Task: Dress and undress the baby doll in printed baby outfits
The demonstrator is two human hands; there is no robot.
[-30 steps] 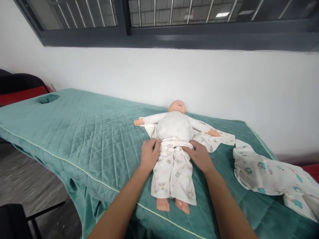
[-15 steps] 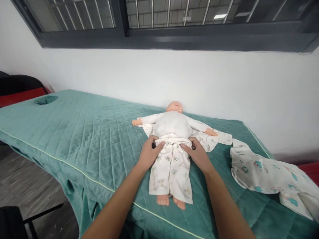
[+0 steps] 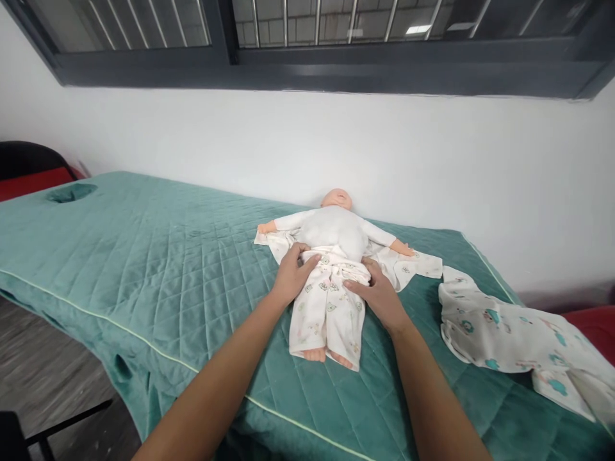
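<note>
A baby doll (image 3: 335, 229) lies on its back on the green quilted cover, arms spread out and head toward the wall. White printed baby pants (image 3: 327, 314) cover its legs, with only the toes showing at the cuffs. My left hand (image 3: 294, 272) grips the waistband on one side, thumb on top. On the other side my right hand (image 3: 377, 291) pinches the bunched cloth below the waist, its fingertips partly hidden. Beneath the doll's arms and back an open printed baby shirt (image 3: 396, 266) is spread.
Another white garment with teal prints (image 3: 509, 330) lies to the right on the bed (image 3: 192, 256). The bed has a face hole (image 3: 72, 192) at far left. A white wall (image 3: 240, 141) and a barred window (image 3: 312, 70) stand behind. A black and red chair (image 3: 33, 168) is at left.
The waistband sits slightly higher toward the doll's belly, and the doll's feet are now mostly inside the pant cuffs. My right hand has shifted lower along the cloth.
</note>
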